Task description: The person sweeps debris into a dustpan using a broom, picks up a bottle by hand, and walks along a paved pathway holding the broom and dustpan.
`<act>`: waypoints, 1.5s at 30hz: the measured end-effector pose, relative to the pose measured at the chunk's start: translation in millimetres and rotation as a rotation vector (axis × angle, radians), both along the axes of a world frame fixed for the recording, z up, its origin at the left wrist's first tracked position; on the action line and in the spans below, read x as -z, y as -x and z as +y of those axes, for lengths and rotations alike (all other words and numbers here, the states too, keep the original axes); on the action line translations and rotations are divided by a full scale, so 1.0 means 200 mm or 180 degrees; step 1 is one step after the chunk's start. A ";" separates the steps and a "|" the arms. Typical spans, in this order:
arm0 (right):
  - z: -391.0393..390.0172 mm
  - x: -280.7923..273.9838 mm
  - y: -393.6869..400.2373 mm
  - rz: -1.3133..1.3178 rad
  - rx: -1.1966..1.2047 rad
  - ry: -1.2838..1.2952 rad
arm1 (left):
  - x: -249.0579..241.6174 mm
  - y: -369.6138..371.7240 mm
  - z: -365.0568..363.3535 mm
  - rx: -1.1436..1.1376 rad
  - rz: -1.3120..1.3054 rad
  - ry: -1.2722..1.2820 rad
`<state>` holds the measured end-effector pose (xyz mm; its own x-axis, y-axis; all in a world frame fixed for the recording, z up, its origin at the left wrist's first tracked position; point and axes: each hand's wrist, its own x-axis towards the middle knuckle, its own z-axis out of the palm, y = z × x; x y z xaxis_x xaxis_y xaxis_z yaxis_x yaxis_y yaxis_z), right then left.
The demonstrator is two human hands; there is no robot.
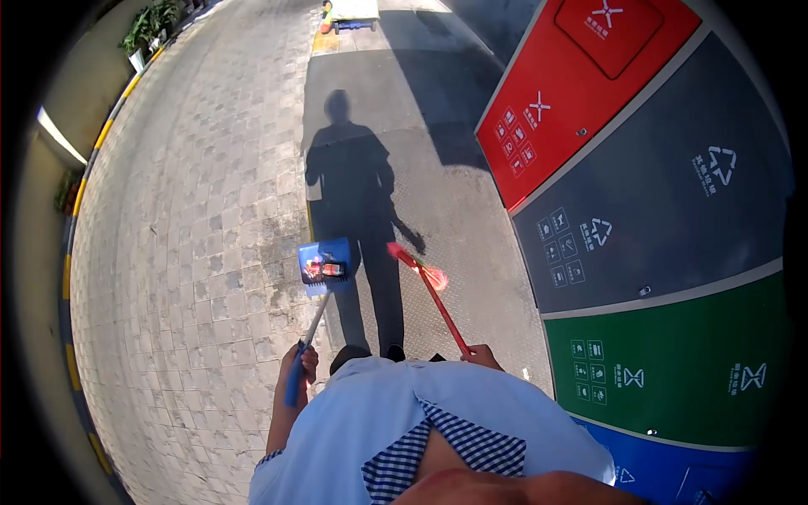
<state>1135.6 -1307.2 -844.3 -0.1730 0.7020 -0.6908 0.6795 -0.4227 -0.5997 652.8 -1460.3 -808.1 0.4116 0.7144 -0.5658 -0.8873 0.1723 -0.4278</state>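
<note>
My left hand (pixel 309 362) is wrapped round the blue grip of a long-handled dustpan (pixel 335 248), held out low in front of me. In its blue pan lie small, colourful pieces of litter (pixel 333 269), one dark and red. My right hand (pixel 482 358), partly hidden by my white shirt, is closed on the red stick of a broom (pixel 443 310). The broom's red head and pinkish bristles are to the right of the dustpan, apart from it, over the grey pavement.
Large waste bins stand along the right: a red panel (pixel 560 109), a grey panel (pixel 656 194), a green panel (pixel 673 353) and a blue one. Paving bricks (pixel 194 210) cover the left side up to a yellow-and-black kerb (pixel 71 227). A cart (pixel 353 12) is far ahead.
</note>
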 end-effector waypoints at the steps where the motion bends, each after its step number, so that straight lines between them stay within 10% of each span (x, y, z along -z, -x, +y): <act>1: 0.17 -0.02 0.06 0.0082 0.0077 0.0124 | 0.01 0.05 0.15 0.0027 0.0037 -0.0038; 45: 7.12 0.35 2.64 0.0181 0.0513 0.0018 | 0.51 2.57 7.37 0.0704 0.0651 0.0213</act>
